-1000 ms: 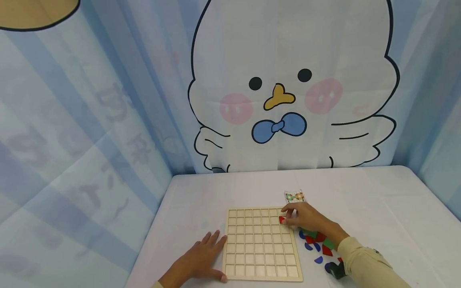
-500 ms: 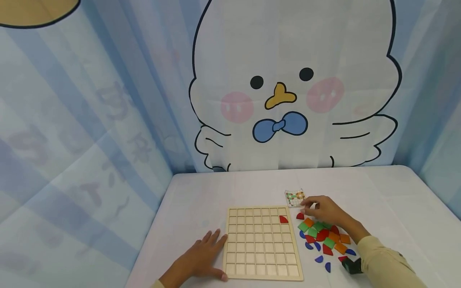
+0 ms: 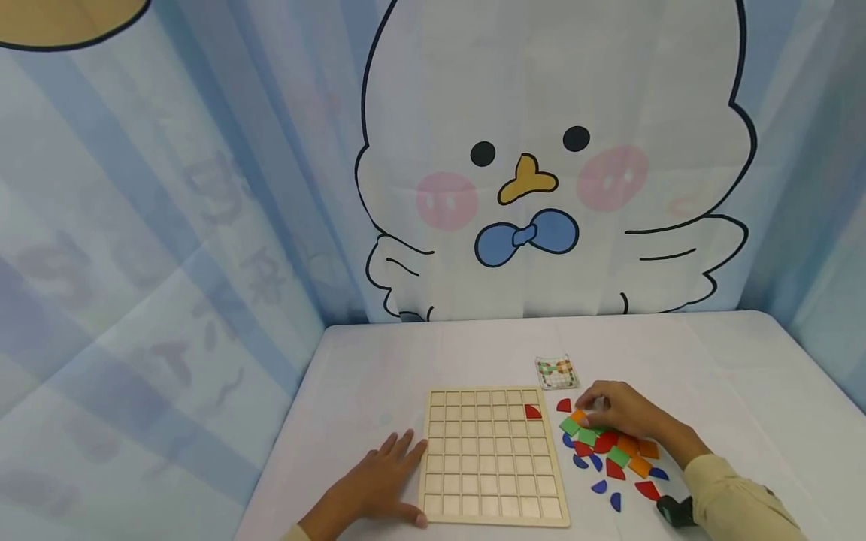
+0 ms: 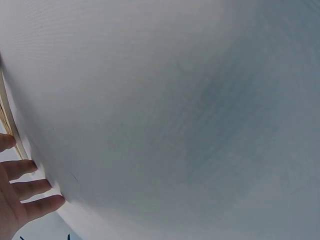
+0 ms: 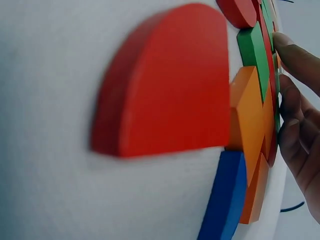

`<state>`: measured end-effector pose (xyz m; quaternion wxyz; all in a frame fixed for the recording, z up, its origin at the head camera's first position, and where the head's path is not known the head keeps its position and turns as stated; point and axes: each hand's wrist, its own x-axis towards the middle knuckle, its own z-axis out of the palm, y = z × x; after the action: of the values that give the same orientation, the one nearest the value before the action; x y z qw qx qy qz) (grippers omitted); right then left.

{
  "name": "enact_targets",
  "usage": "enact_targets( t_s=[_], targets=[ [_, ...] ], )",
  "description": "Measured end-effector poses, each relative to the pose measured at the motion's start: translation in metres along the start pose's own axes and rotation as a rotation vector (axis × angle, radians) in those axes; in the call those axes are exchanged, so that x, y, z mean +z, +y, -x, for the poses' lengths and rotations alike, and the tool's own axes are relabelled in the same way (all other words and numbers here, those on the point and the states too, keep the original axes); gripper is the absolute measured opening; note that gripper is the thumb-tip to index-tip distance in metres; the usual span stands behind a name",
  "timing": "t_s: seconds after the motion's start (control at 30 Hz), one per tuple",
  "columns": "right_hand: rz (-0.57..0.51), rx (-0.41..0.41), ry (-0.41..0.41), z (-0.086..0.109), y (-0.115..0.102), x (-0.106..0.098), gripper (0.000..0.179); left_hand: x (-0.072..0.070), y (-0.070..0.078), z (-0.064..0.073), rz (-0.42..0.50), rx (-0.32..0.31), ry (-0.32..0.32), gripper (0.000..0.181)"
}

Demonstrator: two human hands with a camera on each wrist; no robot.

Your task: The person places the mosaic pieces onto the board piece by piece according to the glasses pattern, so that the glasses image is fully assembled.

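My right hand (image 3: 622, 409) is over the near-top end of a spread of coloured blocks, its thumb and index fingertips at either side of an orange square block (image 3: 577, 415). In the right wrist view, its thumb and curled fingers (image 5: 295, 132) are beyond the blocks. My left hand (image 3: 382, 481) lies with fingers spread against the left edge of a wooden grid board (image 3: 487, 521); in the left wrist view its straight fingers (image 4: 30, 189) reach toward the board's edge (image 4: 9, 112). One red quarter-round block (image 3: 533, 412) sits in a cell near the board's upper right.
Green squares (image 3: 619, 456), red quarter-rounds (image 3: 615, 469), orange squares and blue half-rounds (image 3: 598, 487) lie right of the board. A small pattern card (image 3: 557, 373) is behind it. A patterned curtain (image 3: 521, 285) hangs at the table's back edge.
My right hand has let go of the red block in its cell and moved right to the orange block among the loose pieces. My left hand has stayed at the board's edge.
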<state>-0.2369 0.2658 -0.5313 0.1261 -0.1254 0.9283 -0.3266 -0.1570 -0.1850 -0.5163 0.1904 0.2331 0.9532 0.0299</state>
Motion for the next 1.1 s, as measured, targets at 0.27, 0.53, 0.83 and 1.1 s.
enact_targets(
  t_s=[0.27, 0.53, 0.83, 1.1],
  targets=[
    [0.014, -0.025, -0.032, 0.0005, -0.0028, -0.0029, 0.028, -0.0020, 0.0016, 0.0020, 0.005, 0.003, 0.004, 0.116],
    [0.003, -0.032, -0.040, 0.0003, -0.0041, -0.0024, 0.027, -0.0048, 0.0036, 0.0028, -0.001, 0.002, 0.004, 0.116],
    [-0.023, -0.026, -0.055, 0.0005, -0.0062, -0.0014, 0.024, -0.0036, 0.0027, 0.0025, 0.008, 0.002, 0.007, 0.116],
    [-0.073, -0.026, -0.081, 0.0013, -0.0096, -0.0007, 0.022, -0.0016, 0.0015, 0.0015, -0.003, 0.001, 0.012, 0.116]
  ],
)
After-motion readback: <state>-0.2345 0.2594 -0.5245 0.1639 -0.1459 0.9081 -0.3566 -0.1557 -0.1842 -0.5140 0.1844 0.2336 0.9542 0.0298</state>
